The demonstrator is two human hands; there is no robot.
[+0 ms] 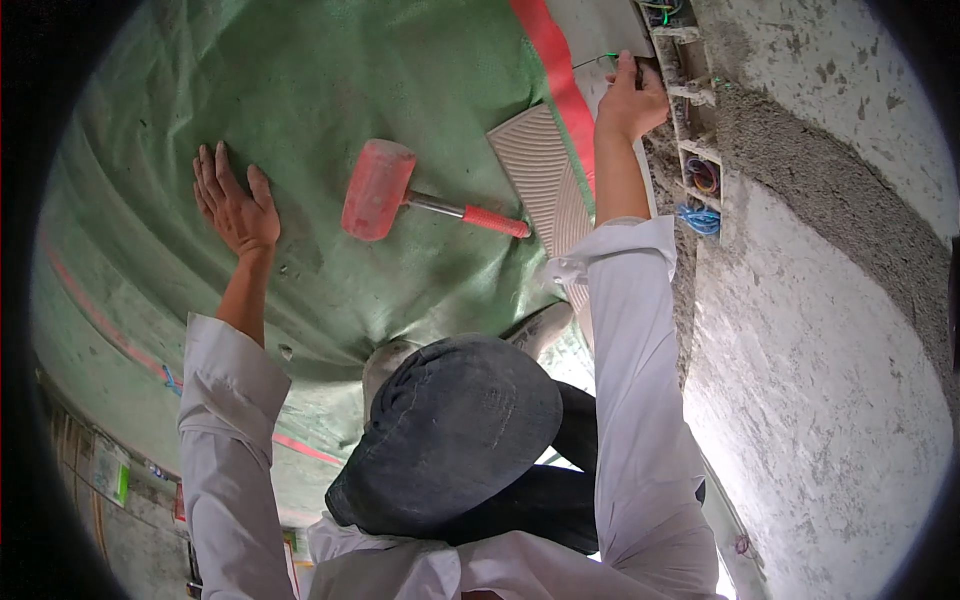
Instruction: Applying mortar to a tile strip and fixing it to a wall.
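A green tarp [300, 70] covers the floor, edged by a red strip [550, 60]. The left hand [235, 205] lies flat on it, fingers spread. A red rubber mallet [385, 190] rests just beside a ridged tile [540, 170]. The right hand [632, 100] reaches to a recessed wall box [690, 90] in the rough grey plaster wall [820, 350], fingers curled; whether they pinch the wires [700, 215] I cannot tell

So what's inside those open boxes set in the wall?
Inside the wall boxes sit coiled wires, blue, red and yellow. The right hand covers part of the upper box, so its inside stays hidden.
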